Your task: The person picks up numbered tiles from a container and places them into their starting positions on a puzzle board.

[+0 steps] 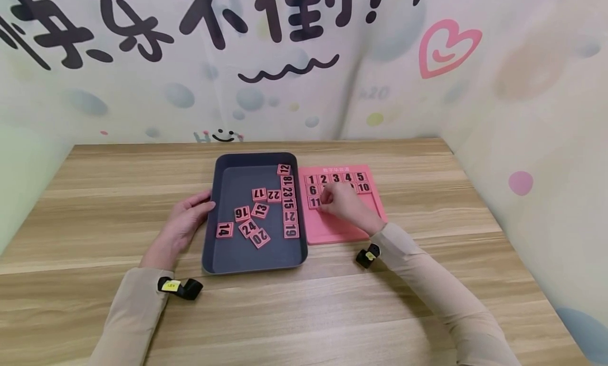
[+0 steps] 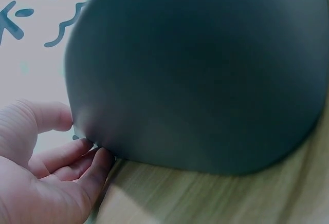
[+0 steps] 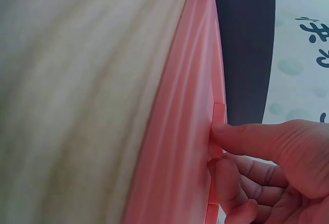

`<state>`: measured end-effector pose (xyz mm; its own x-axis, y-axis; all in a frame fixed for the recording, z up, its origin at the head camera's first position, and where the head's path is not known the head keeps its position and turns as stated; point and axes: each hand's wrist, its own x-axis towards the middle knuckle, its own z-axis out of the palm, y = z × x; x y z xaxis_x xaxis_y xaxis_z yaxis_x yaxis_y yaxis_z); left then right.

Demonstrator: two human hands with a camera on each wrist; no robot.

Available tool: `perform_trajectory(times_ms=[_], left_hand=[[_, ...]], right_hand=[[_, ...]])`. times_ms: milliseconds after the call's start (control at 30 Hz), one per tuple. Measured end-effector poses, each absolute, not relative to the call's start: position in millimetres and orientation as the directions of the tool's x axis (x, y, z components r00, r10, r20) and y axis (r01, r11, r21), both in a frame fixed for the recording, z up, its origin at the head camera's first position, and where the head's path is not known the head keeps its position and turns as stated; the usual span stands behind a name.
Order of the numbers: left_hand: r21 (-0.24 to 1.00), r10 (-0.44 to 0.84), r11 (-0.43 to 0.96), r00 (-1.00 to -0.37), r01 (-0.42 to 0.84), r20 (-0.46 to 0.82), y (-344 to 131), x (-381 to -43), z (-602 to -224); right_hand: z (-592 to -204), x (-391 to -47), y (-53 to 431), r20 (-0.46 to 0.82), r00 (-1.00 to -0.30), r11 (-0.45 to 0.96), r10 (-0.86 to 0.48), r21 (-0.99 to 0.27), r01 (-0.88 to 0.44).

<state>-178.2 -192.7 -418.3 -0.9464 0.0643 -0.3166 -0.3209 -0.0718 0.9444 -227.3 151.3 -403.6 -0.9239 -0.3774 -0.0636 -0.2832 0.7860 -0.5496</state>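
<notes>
A dark grey tray [image 1: 256, 258] holds several loose pink number tiles, among them tile 14 [image 1: 225, 230], tile 13 [image 1: 260, 210] and tile 12 [image 1: 283, 169]. My left hand [image 1: 185, 223] grips the tray's left side, thumb at the rim; in the left wrist view the hand [image 2: 56, 167] holds the tray's wall [image 2: 190, 80]. On the pink puzzle board [image 1: 332, 231], tiles lie in rows from the top. My right hand [image 1: 349, 205], fingers curled, pinches at tile 11 [image 1: 314, 202] in the third row. Close up, the right thumb [image 3: 247, 139] touches a pink tile [image 3: 219, 113].
Tray and board stand side by side on a wooden table [image 1: 304, 313]. A printed wall sheet [image 1: 285, 107] rises behind the table. Black wrist cameras sit on both wrists, above the tabletop.
</notes>
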Motion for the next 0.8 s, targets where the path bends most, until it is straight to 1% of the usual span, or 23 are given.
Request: perform_trajectory(times_ms=[533,667,800], left_hand=[[0.94,0.059,-0.071,-0.942,-0.333,-0.33,-191,-177,-415],[0.939,0.058,-0.071,-0.942,-0.336,-0.332,-191,-177,-415],[0.941,0.059,-0.077,-0.943,-0.33,-0.327,-192,-178,-416]], right_hand=[[-404,-229,153,-0.079,-0.911,0.786,-0.404,-0.54,-0.302],[-400,-234,154,-0.05,-0.902,0.783,-0.428,-0.52,-0.343],[-386,-240,148,-0.001,-0.91,0.754,-0.415,-0.559,-0.344]])
